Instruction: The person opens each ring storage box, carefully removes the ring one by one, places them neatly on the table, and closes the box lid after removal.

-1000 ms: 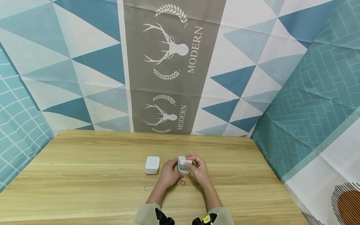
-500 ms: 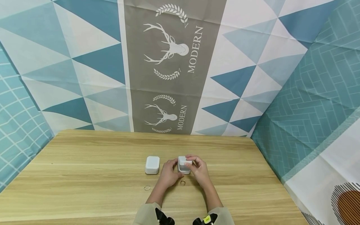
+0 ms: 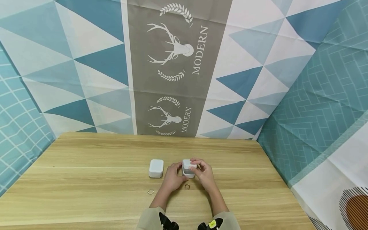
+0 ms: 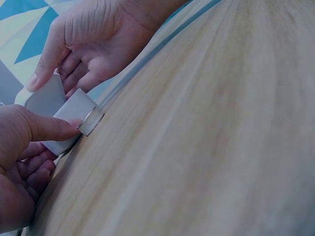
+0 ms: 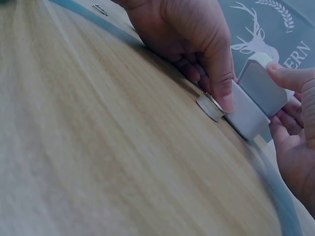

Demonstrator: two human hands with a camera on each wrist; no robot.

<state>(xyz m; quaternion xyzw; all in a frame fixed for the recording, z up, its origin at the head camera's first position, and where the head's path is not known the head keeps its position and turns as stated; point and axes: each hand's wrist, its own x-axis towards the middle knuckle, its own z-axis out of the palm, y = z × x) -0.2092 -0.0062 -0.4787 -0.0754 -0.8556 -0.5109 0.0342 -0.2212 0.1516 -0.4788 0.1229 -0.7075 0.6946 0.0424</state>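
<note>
In the head view a small white ring box [image 3: 187,171] stands on the wooden table with its lid raised. My left hand [image 3: 172,179] grips the base from the left, its thumb along the near side. From the right, my right hand [image 3: 204,176] pinches the lid [image 5: 263,81]. The right wrist view shows that lid tilted up from the base [image 5: 244,115]. Just in front of the box, near my left thumb, a gold ring [image 3: 187,187] stands on edge. The inside of the box is hidden.
Left of my left hand is a second white box [image 3: 156,168], its lid down. A thin silvery ring [image 3: 150,192] lies on the table [image 3: 95,185] in front of it. Patterned cloth [image 3: 166,80] hangs behind the table's back edge.
</note>
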